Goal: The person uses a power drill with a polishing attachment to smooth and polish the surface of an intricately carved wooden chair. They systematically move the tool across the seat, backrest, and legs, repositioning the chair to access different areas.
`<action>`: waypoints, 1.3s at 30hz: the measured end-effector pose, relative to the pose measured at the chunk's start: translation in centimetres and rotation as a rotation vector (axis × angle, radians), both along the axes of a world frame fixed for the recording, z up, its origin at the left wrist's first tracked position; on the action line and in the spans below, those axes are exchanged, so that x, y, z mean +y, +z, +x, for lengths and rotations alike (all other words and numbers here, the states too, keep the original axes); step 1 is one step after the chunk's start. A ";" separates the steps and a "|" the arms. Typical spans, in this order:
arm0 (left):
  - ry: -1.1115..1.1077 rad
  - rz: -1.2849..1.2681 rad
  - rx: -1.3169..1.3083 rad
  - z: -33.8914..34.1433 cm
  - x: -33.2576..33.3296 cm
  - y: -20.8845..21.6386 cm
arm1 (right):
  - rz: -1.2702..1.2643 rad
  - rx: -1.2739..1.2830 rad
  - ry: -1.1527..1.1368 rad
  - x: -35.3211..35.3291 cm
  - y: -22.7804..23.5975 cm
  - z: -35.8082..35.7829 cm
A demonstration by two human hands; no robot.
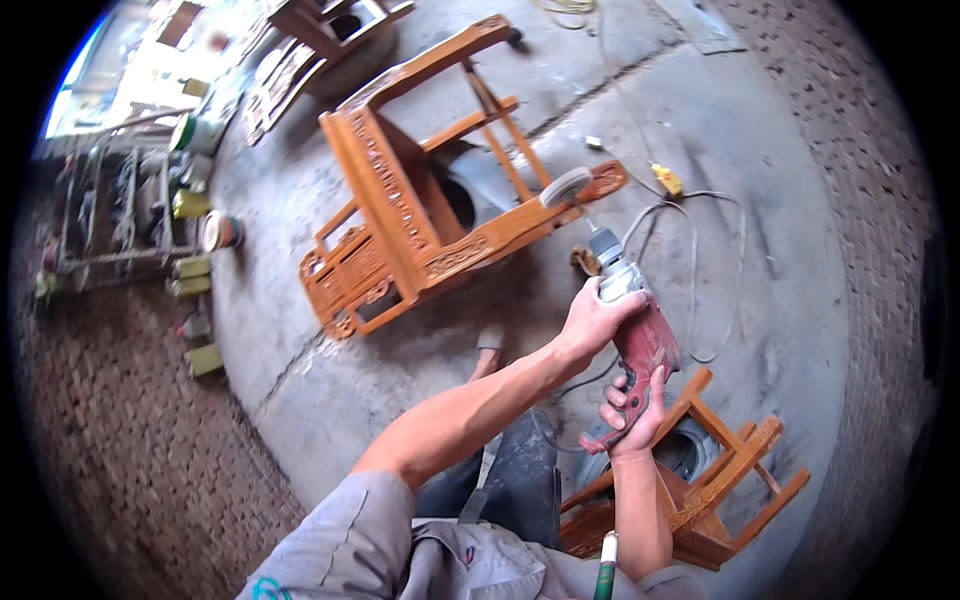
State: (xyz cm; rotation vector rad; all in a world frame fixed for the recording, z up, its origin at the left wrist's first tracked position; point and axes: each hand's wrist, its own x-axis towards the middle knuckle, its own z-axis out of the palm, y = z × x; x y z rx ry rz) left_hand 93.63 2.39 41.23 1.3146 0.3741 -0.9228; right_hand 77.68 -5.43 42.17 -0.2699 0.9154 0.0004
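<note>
Both hands are on a red corded power drill (652,348). My left hand (603,315) is closed around its grey front collar. Below it, my right hand (636,405) has its fingers wrapped round the rear handle. A thin shaft runs from the drill's chuck to a round grey sanding wheel (567,187). That wheel lies against or just over a leg of a carved orange-brown wooden chair (385,190), close to the leg's end; contact is hard to tell. The chair is tipped over, its legs pointing up and right.
A second wooden chair (735,480) stands at lower right by a tyre-like ring (690,450). A grey cable (694,270) loops across the concrete near a yellow socket (668,180). On the left are a metal rack (130,205) and a bucket (222,231). More carved furniture (320,45) lies beyond.
</note>
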 end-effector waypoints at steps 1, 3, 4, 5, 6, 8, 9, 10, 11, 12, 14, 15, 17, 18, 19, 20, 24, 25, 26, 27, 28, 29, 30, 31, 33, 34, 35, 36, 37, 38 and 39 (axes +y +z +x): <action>0.008 0.046 0.000 -0.5 1.6 0.0 | 0.036 -0.002 0.032 0.8 0.2 -0.4; 0.089 0.139 -0.045 -1.8 5.5 0.6 | 0.152 -0.031 0.126 3.2 0.2 -1.2; 0.104 0.131 -0.047 -2.2 7.5 1.2 | 0.165 -0.051 0.148 4.6 0.4 -0.9; 0.152 0.130 -0.034 -2.6 9.2 1.3 | 0.230 -0.071 0.170 5.9 0.4 -1.0; 0.172 0.150 -0.033 -2.8 11.1 1.5 | 0.269 -0.081 0.193 7.3 0.4 -0.9; 0.206 0.163 0.000 -2.8 13.6 2.2 | 0.298 -0.058 0.220 9.6 0.6 -0.8; 0.227 0.166 0.025 -2.7 14.5 2.6 | 0.297 -0.032 0.233 10.6 0.8 -0.7; 0.228 0.169 0.027 -3.0 15.4 2.0 | 0.300 -0.049 0.245 11.3 0.9 -0.7; 0.223 0.183 0.033 -3.0 16.0 1.9 | 0.302 -0.042 0.237 11.9 1.1 -0.7; 0.219 0.189 0.044 -3.1 16.4 1.6 | 0.297 -0.029 0.230 12.3 1.3 -0.7; 0.231 0.157 0.068 -3.1 17.1 0.5 | 0.234 0.039 0.239 13.2 2.0 0.0; 0.216 0.148 0.069 -2.9 17.1 0.8 | 0.227 0.049 0.231 13.4 2.1 0.1; 0.185 0.129 0.072 -2.4 17.1 1.8 | 0.214 0.067 0.216 13.6 2.4 -0.1; 0.194 0.113 0.097 -2.0 17.1 2.3 | 0.216 0.070 0.221 13.7 2.7 -0.1; 0.199 0.103 0.101 -1.5 17.3 2.6 | 0.201 0.074 0.225 14.0 2.8 0.3; 0.204 0.092 0.105 -0.9 17.5 2.8 | 0.185 0.078 0.229 14.2 3.0 0.9; 0.190 0.136 0.102 0.8 18.8 1.5 | 0.140 0.103 0.230 15.4 3.5 3.5; 0.189 0.139 0.103 1.1 19.0 1.6 | 0.132 0.108 0.231 15.7 3.5 3.8; 0.182 0.118 0.123 1.3 19.2 1.9 | 0.151 0.101 0.221 15.8 3.5 3.7; 0.174 0.097 0.142 1.5 19.3 2.4 | 0.170 0.095 0.210 15.9 3.5 3.3; 0.168 0.072 0.163 1.3 19.3 2.6 | 0.185 0.090 0.199 15.7 3.6 2.7; 0.147 0.107 0.113 0.7 19.3 2.4 | 0.200 0.085 0.190 15.6 3.8 1.9; 0.149 0.106 0.125 -0.2 19.1 2.4 | 0.187 0.102 0.192 15.5 4.1 1.1; 0.152 0.107 0.132 -1.2 19.1 2.2 | 0.187 0.128 0.202 15.2 4.4 0.2; 0.090 0.124 0.145 -1.7 18.6 3.1 | 0.175 0.129 0.185 14.8 5.2 -0.7; 0.069 0.163 0.151 -1.3 18.6 3.9 | 0.179 0.132 0.201 14.7 5.4 -1.0; 0.049 0.201 0.158 -1.0 18.7 4.1 | 0.160 0.142 0.204 14.7 5.3 -0.7; 0.069 0.178 0.146 -1.0 18.8 3.7 | 0.139 0.154 0.205 14.9 5.8 0.1; 0.092 0.159 0.135 -0.9 19.1 2.9 | 0.123 0.165 0.208 15.2 6.0 1.1; 0.115 0.141 0.124 -0.7 19.4 2.2 | 0.123 0.153 0.221 15.5 6.0 2.1; 0.160 0.090 0.153 0.3 19.8 2.3 | 0.136 0.141 0.221 15.8 5.5 2.8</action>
